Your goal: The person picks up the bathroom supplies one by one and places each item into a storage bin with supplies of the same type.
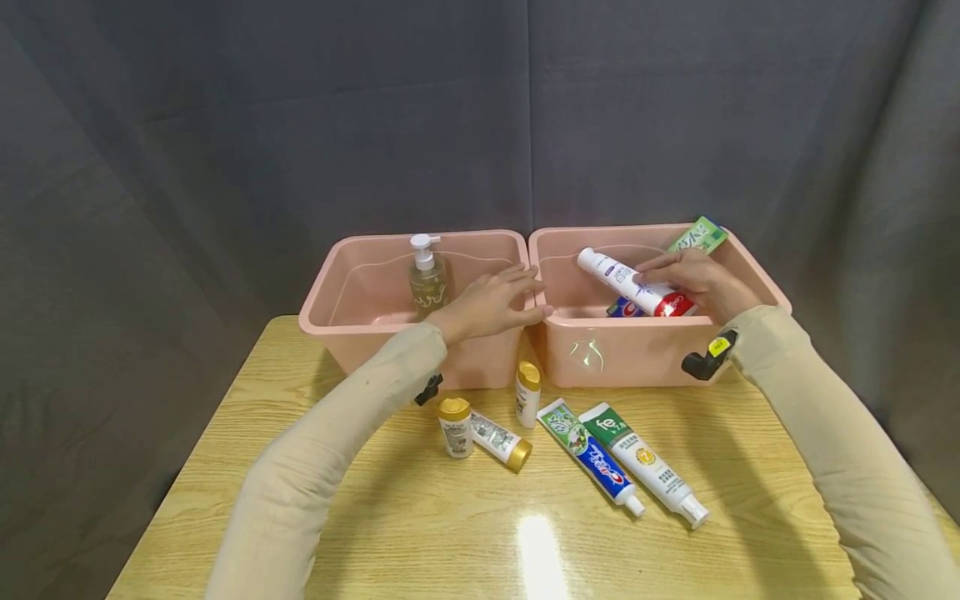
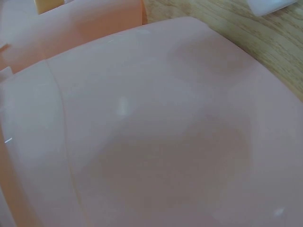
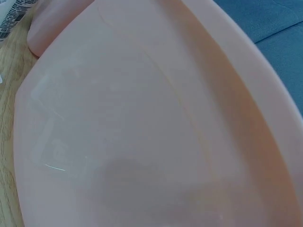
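Note:
In the head view my right hand [image 1: 701, 279] reaches into the right pink bin [image 1: 622, 354] and grips a white-and-red toothpaste tube [image 1: 618, 275], which lies slanted with its white cap toward the left. Under and behind it show a green printed end [image 1: 697, 239] and a blue part [image 1: 626, 308]; whether they are one tube I cannot tell. My left hand [image 1: 491, 304] is over the right front rim of the left pink bin [image 1: 420, 358], its fingers stretched toward the right bin. Both wrist views show mostly smooth bin wall [image 2: 142, 104] [image 3: 113, 109], no fingers.
A pump bottle [image 1: 429, 283] stands in the left bin. On the wooden table, two small gold-capped bottles [image 1: 456, 433] [image 1: 527, 400] stand upright and one [image 1: 495, 437] lies down. Beside them lie a green-and-blue toothpaste tube [image 1: 588, 454] and a green-and-white one [image 1: 645, 462].

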### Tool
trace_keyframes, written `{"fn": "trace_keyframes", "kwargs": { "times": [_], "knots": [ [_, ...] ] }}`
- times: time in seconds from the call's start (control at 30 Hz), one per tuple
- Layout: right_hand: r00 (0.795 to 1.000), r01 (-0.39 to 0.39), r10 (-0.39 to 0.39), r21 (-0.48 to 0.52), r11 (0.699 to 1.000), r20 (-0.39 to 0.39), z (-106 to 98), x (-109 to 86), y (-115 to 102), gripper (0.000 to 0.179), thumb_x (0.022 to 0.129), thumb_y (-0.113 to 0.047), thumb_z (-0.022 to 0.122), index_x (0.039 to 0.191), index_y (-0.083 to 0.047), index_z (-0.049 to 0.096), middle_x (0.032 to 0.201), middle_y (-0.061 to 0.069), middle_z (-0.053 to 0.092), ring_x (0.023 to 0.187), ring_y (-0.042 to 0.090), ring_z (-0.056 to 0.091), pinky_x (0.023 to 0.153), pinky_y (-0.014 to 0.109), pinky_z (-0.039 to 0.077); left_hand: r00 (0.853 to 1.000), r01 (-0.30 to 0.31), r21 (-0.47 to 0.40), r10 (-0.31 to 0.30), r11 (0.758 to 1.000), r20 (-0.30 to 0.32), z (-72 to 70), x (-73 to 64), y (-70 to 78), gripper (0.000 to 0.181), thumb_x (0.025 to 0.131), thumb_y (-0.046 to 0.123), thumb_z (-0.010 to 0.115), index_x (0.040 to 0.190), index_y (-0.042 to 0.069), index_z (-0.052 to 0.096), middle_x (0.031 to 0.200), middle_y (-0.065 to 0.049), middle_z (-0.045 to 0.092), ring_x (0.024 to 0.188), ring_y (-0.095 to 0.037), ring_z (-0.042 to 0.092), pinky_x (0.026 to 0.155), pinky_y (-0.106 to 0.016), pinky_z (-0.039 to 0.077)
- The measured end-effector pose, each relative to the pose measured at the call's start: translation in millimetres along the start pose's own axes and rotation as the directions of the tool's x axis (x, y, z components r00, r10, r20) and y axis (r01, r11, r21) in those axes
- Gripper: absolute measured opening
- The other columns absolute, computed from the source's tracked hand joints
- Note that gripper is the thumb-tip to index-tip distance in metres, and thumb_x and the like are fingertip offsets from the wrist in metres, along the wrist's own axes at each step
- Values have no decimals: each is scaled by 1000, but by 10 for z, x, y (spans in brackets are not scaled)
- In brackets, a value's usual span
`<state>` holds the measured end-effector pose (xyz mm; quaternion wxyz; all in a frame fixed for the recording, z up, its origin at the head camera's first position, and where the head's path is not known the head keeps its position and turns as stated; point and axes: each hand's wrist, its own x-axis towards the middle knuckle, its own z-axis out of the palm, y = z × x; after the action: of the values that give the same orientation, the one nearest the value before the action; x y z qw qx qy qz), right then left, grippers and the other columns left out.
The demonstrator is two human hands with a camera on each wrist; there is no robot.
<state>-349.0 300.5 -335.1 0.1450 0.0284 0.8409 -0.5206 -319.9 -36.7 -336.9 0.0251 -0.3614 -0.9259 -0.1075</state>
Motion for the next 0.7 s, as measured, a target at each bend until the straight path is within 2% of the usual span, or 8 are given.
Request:
{"fn": "trace_keyframes", "kwargs": {
  "times": [0.3,0.7],
  "knots": [
    [1000,1,-1,-33,999,-2,17,-28,-12,62,94,-38,67,148,-12,48,146,21,38,107,33,58,82,36,58,1000,-3,-12,3,1000,-3,2,5,12,65,100,58,41,149,15,46,161,-7,26,149,-28,18,119,-51,15],
    [998,60,-60,-24,998,28,38,9,-39,60,94,-29,70,142,1,50,133,25,46,91,24,62,76,32,58,1000,11,-29,-11,1000,-1,13,-8,14,66,100,59,41,149,15,45,162,-5,25,150,-25,15,120,-50,15]
  ]
}}
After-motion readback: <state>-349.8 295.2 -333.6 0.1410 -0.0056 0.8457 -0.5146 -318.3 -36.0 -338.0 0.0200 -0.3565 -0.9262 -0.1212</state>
